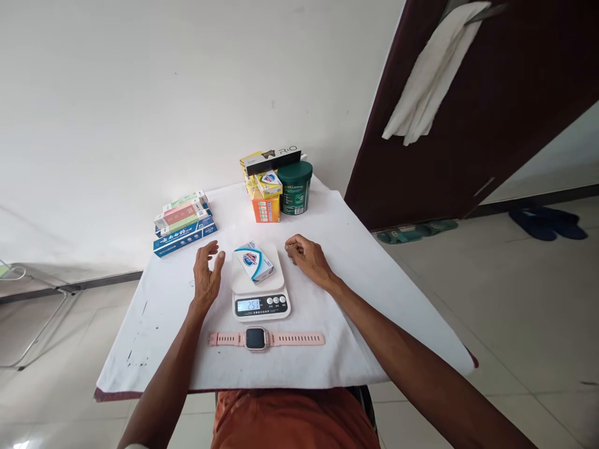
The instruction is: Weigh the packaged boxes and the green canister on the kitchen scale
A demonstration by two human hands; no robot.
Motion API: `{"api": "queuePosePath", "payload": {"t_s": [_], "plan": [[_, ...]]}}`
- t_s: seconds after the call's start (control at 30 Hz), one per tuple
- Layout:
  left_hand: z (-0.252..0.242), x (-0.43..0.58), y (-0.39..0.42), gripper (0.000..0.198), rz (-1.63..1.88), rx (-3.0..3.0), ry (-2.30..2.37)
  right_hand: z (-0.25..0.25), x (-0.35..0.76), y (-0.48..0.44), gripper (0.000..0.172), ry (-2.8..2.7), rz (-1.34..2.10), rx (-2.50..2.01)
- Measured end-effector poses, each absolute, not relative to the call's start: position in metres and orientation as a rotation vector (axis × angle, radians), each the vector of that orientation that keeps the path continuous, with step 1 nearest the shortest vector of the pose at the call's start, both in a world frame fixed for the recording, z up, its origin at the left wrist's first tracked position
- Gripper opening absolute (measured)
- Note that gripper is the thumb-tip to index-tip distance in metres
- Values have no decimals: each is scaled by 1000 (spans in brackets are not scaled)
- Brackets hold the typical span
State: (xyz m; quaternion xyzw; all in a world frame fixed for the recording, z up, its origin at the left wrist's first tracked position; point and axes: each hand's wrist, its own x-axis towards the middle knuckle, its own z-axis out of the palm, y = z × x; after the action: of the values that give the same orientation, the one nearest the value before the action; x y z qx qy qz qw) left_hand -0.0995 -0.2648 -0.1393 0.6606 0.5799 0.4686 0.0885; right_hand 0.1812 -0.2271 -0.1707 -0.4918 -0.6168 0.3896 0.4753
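A white soap box (253, 262) with blue stripes and a shield emblem lies slightly askew on the platform of a white digital kitchen scale (239, 285). The scale's lit display seems to read 251. To the left of the scale, my left hand (208, 272) is open and holds nothing, its thumb apart from the fingers. My right hand (309, 257) is just right of the platform, fingers curled in, with nothing visible in them. Neither hand touches the soap box. Below the scale, a pink smartwatch (255, 338) lies flat, its strap stretched out sideways.
Several toothpaste-like cartons (185, 232) lie grouped at the table's left back. At the back middle stand a dark green tub (296, 190), an orange box (266, 209), a yellow soap box (269, 183) and a long black-and-white box (274, 160). A white cloth covers the table (355, 287).
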Motion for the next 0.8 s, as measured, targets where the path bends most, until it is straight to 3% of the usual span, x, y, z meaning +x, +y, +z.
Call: {"api": "queuePosePath", "payload": {"t_s": [0.3, 0.6, 0.8], "plan": [[-100, -61, -266, 94, 625, 2400, 1628, -176, 183, -224, 19, -1508, 935, -1174], [-78, -58, -259, 83, 318, 2520, 1625, -172, 183, -224, 14, -1501, 925, -1182], [-45, -47, -223, 68, 700, 2546, 1515, -171, 185, -226, 14, -1501, 928, -1172]]}}
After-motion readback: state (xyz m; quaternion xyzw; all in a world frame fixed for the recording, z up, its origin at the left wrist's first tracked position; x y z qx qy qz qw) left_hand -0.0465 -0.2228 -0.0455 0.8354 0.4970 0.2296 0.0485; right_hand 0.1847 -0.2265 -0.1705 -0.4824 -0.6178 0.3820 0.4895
